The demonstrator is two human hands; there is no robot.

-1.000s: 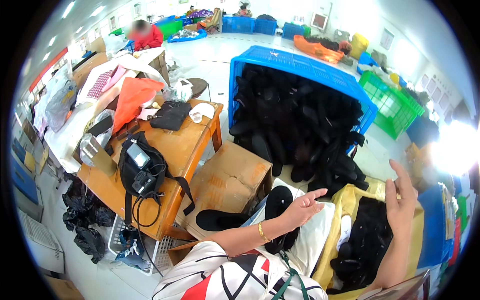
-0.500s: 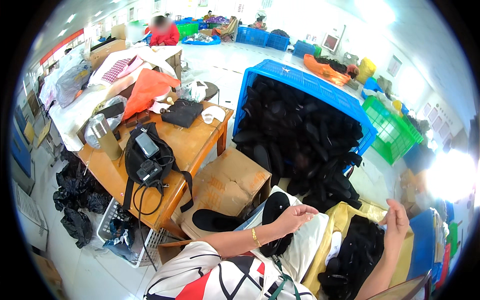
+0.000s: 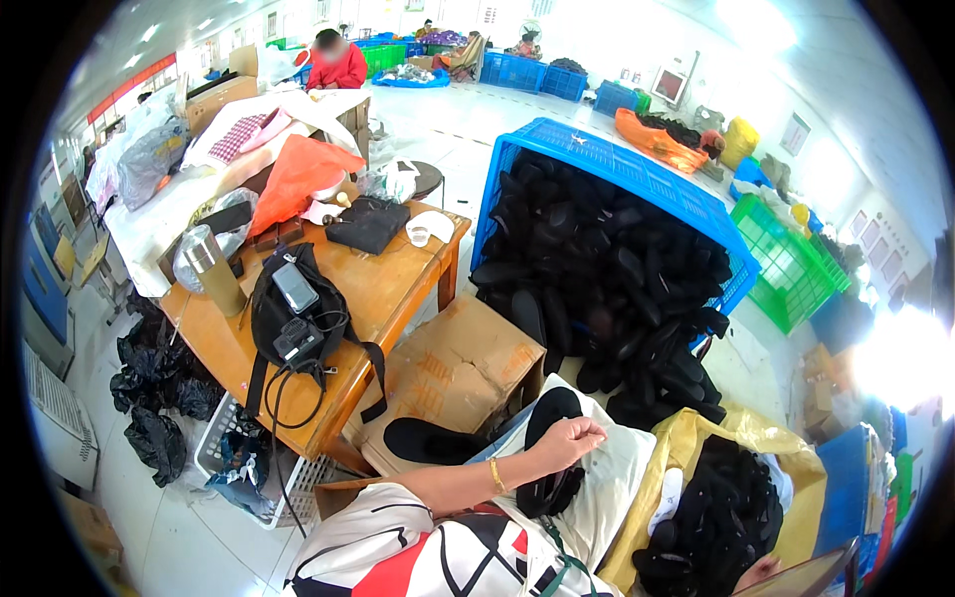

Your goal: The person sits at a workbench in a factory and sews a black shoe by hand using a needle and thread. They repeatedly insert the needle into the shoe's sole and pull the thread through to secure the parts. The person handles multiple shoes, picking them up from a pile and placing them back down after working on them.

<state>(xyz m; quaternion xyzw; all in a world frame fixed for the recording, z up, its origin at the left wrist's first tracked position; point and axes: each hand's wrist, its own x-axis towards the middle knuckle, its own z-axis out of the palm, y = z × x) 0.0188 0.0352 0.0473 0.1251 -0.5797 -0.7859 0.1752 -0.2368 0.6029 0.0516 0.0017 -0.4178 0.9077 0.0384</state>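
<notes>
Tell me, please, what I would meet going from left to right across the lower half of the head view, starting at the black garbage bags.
Black garbage bags, metal flask, black backpack, cardboard box, left hand, yellow sack, blue box.

The pieces (image 3: pixel 607 249) are black, the crate (image 3: pixel 637 164) bright blue and the sack (image 3: pixel 776 433) yellow. The desk (image 3: pixel 398 289) is orange-brown, the carton (image 3: pixel 458 368) tan, the sheet (image 3: pixel 293 184) orange-red. One cloth (image 3: pixel 234 139) is checked pink and white; the shirt (image 3: pixel 438 547), white with black lines and red patches.
</notes>
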